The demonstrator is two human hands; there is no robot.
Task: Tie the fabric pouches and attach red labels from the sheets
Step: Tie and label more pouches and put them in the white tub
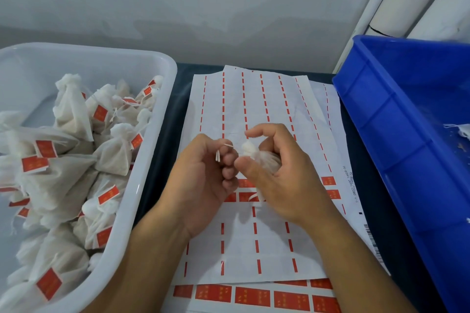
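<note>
My right hand (277,173) grips a small white fabric pouch (256,160) by its gathered neck, with the bunched top sticking up between thumb and forefinger. Close beside it on the left, my left hand (203,180) has its fingers curled and pinches the pouch's white string (223,151), whose short ends poke out above the fingers. Both hands hover over a label sheet (254,236) that is mostly stripped to red slivers. A few red labels (328,181) remain on it near my right hand.
A white tub (157,119) at left holds several tied pouches with red labels. A blue crate (396,134) stands at right with white fabric scraps inside. Another sheet with a full row of red labels (251,296) lies at the front edge. The wall is just behind.
</note>
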